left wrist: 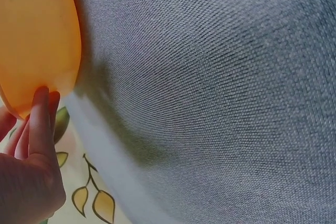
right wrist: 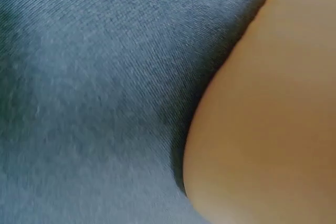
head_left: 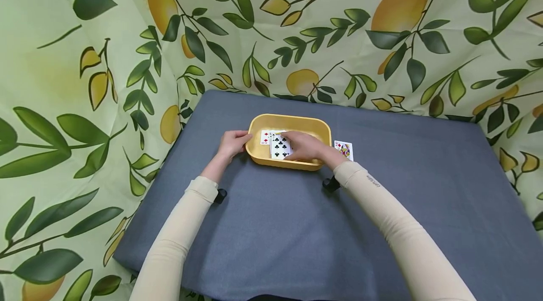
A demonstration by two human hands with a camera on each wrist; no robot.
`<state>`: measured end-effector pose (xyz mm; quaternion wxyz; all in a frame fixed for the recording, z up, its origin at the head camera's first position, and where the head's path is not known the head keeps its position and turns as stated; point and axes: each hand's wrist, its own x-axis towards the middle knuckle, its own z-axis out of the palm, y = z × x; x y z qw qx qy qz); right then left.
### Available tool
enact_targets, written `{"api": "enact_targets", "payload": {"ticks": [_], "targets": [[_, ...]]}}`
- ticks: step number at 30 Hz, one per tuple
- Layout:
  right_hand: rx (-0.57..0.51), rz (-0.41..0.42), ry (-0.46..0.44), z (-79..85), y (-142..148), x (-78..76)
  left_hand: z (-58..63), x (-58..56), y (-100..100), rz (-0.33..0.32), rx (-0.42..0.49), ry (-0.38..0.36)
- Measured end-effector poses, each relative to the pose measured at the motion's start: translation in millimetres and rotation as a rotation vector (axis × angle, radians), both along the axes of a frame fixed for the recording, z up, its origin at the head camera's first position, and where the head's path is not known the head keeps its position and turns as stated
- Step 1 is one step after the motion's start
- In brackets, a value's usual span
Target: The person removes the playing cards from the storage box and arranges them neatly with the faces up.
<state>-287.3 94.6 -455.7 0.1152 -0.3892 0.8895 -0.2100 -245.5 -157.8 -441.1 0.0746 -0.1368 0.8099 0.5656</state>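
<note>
The left hand (head_left: pixel 232 143) grips the near-left end of a yellow tray (head_left: pixel 292 166), its fingers against the outer wall and its thumb on the other side of the rim, while the right hand (head_left: pixel 304 144) reaches into the tray and holds a clubs card (head_left: pixel 279 146), thumb at the near edge and fingers at the far one. That card lies inside the tray, to the left of the right palm, so the right hand is the nearer one, with the left hand well apart beyond the tray's end wall. The tray's long axis runs roughly from the left hand towards the right wrist, its right end slightly closer to the body; the clubs card's long axis looks set across that, pointing away from the body. A diamonds card (head_left: pixel 265 137) is between the hands, on the tray floor and partly covered by the clubs card. Outside the tray, just beyond the right wrist and partly hidden by it, a picture card (head_left: pixel 344 149) with a red diamond in its corner rests on the grey table (head_left: pixel 271 225). Small dark lettering on the right sleeve (head_left: pixel 394 216) seems to read "Let's slim"; the card corners are too small to read surely, and no brand shows on the tray.
</note>
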Motion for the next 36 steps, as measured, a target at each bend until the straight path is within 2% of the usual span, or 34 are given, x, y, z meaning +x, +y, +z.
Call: {"api": "enact_targets", "payload": {"ticks": [10, 16, 22, 28, 36], "targets": [[-0.037, -0.084, -0.099, 25.4, 27.7, 6.1, -0.8, 1.9, -0.2, 0.016, 0.014, -0.007], [-0.052, -0.126, -0.095, 39.9, 56.2, 9.8, -1.6, 4.2, 0.6, 0.038, 0.033, -0.017], [-0.068, -0.213, -0.098, 54.3, 94.6, 19.5, -3.8, 6.3, 3.3, 0.052, 0.041, -0.011], [-0.092, -0.285, -0.058, 55.4, 134.9, 28.5, -4.1, 7.6, 1.8, 0.064, 0.051, -0.018], [-0.065, -0.363, -0.058, 39.0, 185.0, 39.2, -6.8, 7.6, 4.7, 0.081, 0.063, -0.020]]}}
